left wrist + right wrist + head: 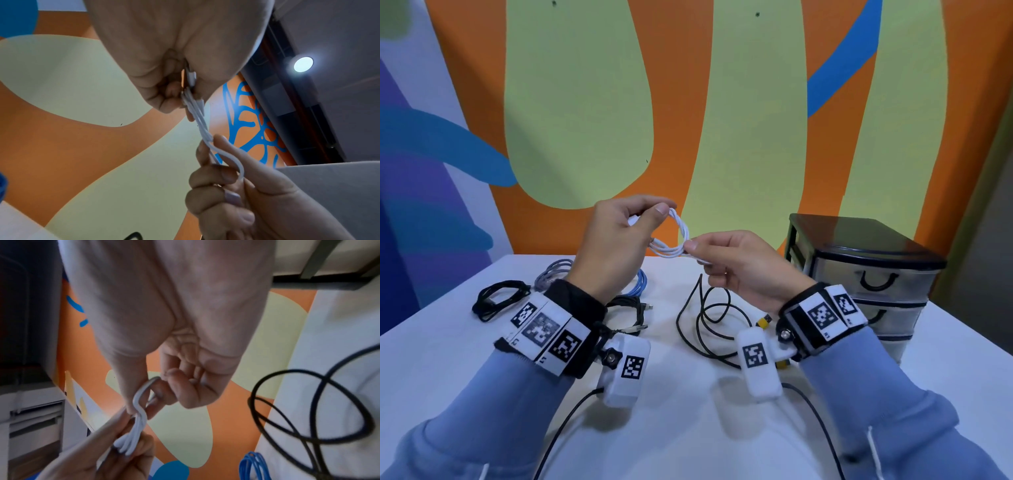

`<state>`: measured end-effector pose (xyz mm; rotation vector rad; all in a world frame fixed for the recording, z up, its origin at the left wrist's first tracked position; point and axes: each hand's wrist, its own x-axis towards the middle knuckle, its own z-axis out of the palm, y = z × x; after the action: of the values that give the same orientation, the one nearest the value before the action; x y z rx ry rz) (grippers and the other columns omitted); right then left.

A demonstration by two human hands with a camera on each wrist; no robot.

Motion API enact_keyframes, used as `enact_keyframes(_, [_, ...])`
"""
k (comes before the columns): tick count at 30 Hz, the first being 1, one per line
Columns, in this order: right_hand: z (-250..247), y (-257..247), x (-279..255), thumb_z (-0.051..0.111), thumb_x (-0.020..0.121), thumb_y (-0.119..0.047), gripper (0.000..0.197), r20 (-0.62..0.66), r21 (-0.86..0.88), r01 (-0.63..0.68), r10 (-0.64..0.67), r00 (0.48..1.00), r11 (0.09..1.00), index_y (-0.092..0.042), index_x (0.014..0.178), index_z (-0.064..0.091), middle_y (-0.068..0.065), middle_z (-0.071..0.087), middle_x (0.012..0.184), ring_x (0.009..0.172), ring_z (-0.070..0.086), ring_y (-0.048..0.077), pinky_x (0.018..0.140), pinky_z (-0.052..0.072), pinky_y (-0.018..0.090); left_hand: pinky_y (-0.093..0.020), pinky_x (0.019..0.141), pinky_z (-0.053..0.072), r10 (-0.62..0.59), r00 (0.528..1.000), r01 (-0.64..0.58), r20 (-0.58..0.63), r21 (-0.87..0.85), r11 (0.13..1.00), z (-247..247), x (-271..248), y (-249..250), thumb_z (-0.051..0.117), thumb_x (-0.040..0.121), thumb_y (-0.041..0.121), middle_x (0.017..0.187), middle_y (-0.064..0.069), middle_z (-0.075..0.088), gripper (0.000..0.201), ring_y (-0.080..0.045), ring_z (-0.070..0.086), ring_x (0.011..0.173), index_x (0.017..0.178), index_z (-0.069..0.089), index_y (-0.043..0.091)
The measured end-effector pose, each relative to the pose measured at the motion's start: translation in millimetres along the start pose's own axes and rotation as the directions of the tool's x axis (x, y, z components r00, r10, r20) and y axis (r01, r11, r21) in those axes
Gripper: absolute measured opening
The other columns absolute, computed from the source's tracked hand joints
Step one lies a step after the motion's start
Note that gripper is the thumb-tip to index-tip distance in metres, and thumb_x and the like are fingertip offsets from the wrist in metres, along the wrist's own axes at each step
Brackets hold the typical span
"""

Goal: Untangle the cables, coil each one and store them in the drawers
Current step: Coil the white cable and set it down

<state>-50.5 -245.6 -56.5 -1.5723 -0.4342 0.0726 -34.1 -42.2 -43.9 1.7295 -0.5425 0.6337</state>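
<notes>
A white cable [677,236] wound into a small coil hangs in the air above the white table [465,346], between both hands. My left hand [630,222] pinches the top of the coil [195,116] between thumb and fingers. My right hand [709,253] pinches the coil's lower right side and holds the cable's loose end [141,395] in its curled fingers. A black plastic drawer unit [859,270] stands at the right, its drawers shut.
A loose black cable [705,315] with a yellow plug [764,322] lies on the table below my right hand. To the left lie a coiled black cable [498,298], a grey coil [553,272], a blue coil [638,284] and another black cable [630,308].
</notes>
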Motion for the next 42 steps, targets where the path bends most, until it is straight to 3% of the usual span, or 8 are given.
enact_keyframes(6, [-4.2,5.0,-0.1,0.077,0.089,-0.002,0.015,-0.098,-0.507,0.065,-0.133,0.986,0.859,-0.016,0.092,0.081,0.004,0.033,0.065,0.059,0.034,0.02,0.055,0.032,0.02,-0.032,0.087,0.051,0.024,0.997,-0.024,-0.067,0.001,1.0,-5.7,2.7,-1.2,0.063,0.106,0.025,0.095,0.023,0.076,0.019,0.008,0.061,0.081,0.106,0.082,0.026])
enact_keyframes(11, [5.8,-2.8,-3.9,0.07,0.096,-0.008,0.007,-0.021,-0.05,0.085,-0.086,0.996,0.995,-0.007,0.099,0.076,-0.002,0.057,0.076,0.07,0.047,0.014,0.058,0.041,0.021,-0.026,0.09,0.05,0.041,0.983,-0.029,-0.177,0.067,0.997,-8.4,7.7,-8.6,0.061,0.107,0.026,0.101,0.016,0.076,0.02,0.005,0.065,0.092,0.106,0.081,0.024])
enact_keyframes(15, [13.9,-7.3,-3.8,0.059,0.102,-0.034,0.036,0.081,0.315,-0.054,0.03,0.996,0.948,-0.002,0.108,0.073,0.005,0.061,0.09,0.077,0.058,0.016,0.061,0.049,0.024,-0.013,0.087,0.046,0.143,0.958,-0.101,-0.25,0.173,0.98,-5.8,4.8,-6.7,0.058,0.108,0.029,0.106,0.013,0.077,0.023,-0.001,0.067,0.104,0.111,0.079,0.022])
enact_keyframes(22, [29.2,7.0,-1.8,0.062,0.102,-0.015,0.024,0.064,0.292,0.079,-0.102,0.993,0.953,0.005,0.113,0.071,0.014,0.072,0.121,0.119,0.066,0.022,0.097,0.057,0.034,-0.021,0.08,0.052,0.07,0.992,-0.067,-0.109,0.029,0.997,-1.0,-0.1,1.9,0.065,0.105,0.022,0.088,0.019,0.074,0.017,-0.001,0.069,0.083,0.109,0.081,0.019])
enact_keyframes(29, [31.1,9.0,4.8,0.083,0.083,-0.003,0.015,-0.381,0.252,0.262,-0.153,0.912,0.931,0.007,0.091,0.074,0.015,0.075,0.086,0.073,0.071,0.022,0.076,0.056,0.024,-0.026,0.06,0.052,-0.086,0.994,0.098,0.063,-0.225,0.969,1.1,-3.3,11.7,0.072,0.096,0.002,0.085,-0.035,0.066,0.016,-0.016,0.067,0.065,0.111,0.073,0.007])
enact_keyframes(34, [22.9,11.1,9.1,0.084,0.081,0.004,0.061,-0.431,0.17,0.247,-0.153,0.889,0.954,-0.018,0.098,0.03,0.025,0.062,0.083,0.056,0.06,0.025,0.061,0.053,0.028,-0.036,0.071,0.059,-0.135,0.98,0.167,0.146,-0.234,0.958,1.7,-5.2,10.4,0.075,0.095,0.006,0.084,-0.028,0.071,0.013,-0.022,0.071,0.073,0.107,0.07,0.006])
enact_keyframes(39, [16.1,24.2,14.5,0.078,0.084,-0.012,0.028,-0.525,-0.331,0.06,-0.237,0.817,0.942,-0.02,0.096,0.054,0.008,0.056,0.068,0.054,0.051,0.019,0.056,0.042,0.032,-0.027,0.067,0.054,-0.043,0.976,0.074,0.215,-0.142,0.987,16.0,-14.6,12.8,0.078,0.092,0.004,0.075,-0.025,0.072,0.013,-0.022,0.067,0.065,0.103,0.075,0.009])
enact_keyframes(42, [18.5,21.3,11.7,0.065,0.088,-0.011,0.024,-0.444,-0.368,0.083,-0.254,0.86,0.926,-0.029,0.099,0.076,0.016,0.07,0.088,0.069,0.059,0.018,0.061,0.051,0.035,-0.03,0.068,0.054,-0.035,0.988,0.061,0.15,-0.168,0.984,16.8,-14.4,12.5,0.081,0.091,0.007,0.079,-0.03,0.071,0.015,-0.027,0.066,0.067,0.105,0.079,0.009])
